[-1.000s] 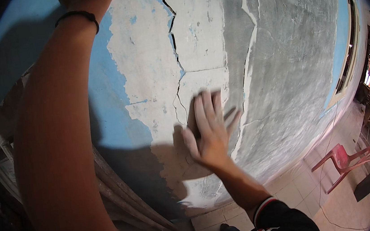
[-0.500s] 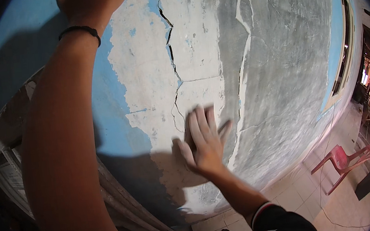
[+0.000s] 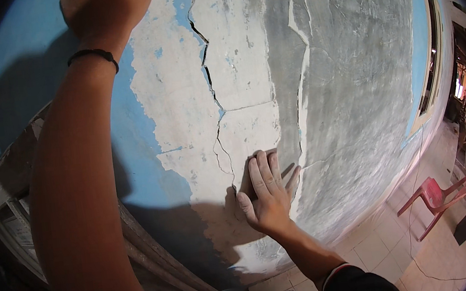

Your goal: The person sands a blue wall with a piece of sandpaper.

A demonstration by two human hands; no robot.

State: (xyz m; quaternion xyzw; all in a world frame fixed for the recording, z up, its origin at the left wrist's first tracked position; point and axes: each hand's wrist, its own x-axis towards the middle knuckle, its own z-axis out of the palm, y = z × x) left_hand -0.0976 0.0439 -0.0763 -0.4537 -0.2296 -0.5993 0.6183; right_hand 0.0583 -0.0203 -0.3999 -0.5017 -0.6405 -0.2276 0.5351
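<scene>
A cracked wall (image 3: 184, 111) fills most of the view, with blue paint at the left, a bare whitish strip in the middle and grey plaster at the right. Dark, jagged cracking (image 3: 207, 77) runs down the whitish strip. Low on that strip, beside the grey plaster, my right hand (image 3: 269, 195) lies flat against or just over the wall. Its fingers are spread, coated in pale dust, and hold nothing. My left hand (image 3: 108, 13) is raised at the upper left, a black band round the wrist. Its fingers are cut off by the top edge.
At the lower right, a red plastic chair (image 3: 437, 195) stands on the tiled floor (image 3: 374, 244), with a thin cable (image 3: 418, 262) trailing nearby. A window frame (image 3: 431, 62) is set in the wall at the right. Weathered woodwork (image 3: 154, 256) stands at the lower left.
My right hand has slid a little to the right along the wall, fingers still spread. My left arm stays raised. The whole view has shifted slightly.
</scene>
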